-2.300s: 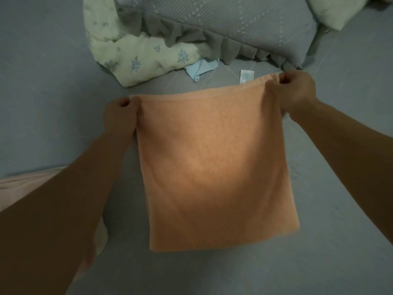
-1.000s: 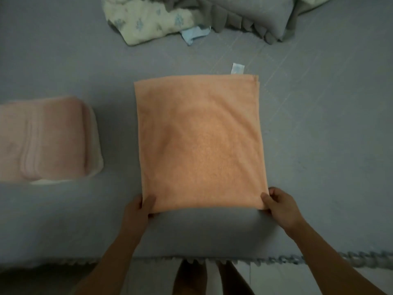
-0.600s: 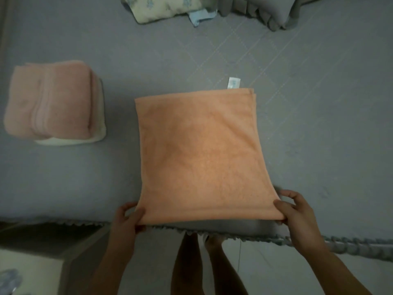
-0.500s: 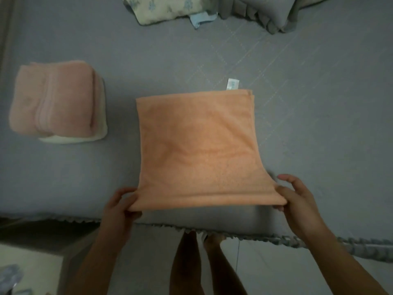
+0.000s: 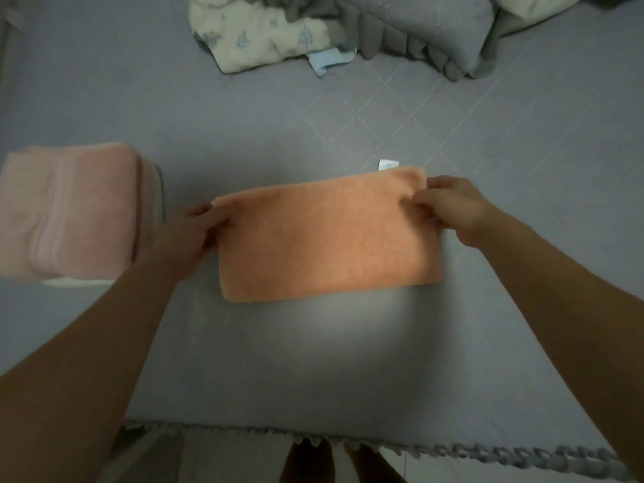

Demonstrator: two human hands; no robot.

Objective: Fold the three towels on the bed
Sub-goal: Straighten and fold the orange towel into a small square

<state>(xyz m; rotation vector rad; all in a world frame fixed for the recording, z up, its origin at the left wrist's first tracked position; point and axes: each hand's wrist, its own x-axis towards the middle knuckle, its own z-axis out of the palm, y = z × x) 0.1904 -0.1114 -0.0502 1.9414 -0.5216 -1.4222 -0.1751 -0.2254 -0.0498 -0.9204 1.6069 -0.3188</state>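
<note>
An orange towel (image 5: pixel 327 238) lies folded into a wide strip in the middle of the grey bed (image 5: pixel 313 360), its white label (image 5: pixel 388 164) sticking out at the far right corner. My left hand (image 5: pixel 190 240) pinches the strip's far left corner. My right hand (image 5: pixel 453 209) pinches the far right corner. To the left sits a folded pink towel (image 5: pixel 66 214) stacked on a folded white towel (image 5: pixel 75 282), of which only an edge shows.
A pale floral pillow (image 5: pixel 258 33), a small light blue cloth (image 5: pixel 329 61) and a grey frilled pillow (image 5: pixel 418 26) lie at the head of the bed. The bed's frilled front edge (image 5: pixel 453 451) runs below, with my feet (image 5: pixel 334 461) on the floor.
Both hands lifted the towel's near edge and carried it away from me onto the far edge, halving the towel. The hands now rest at the far corners.
</note>
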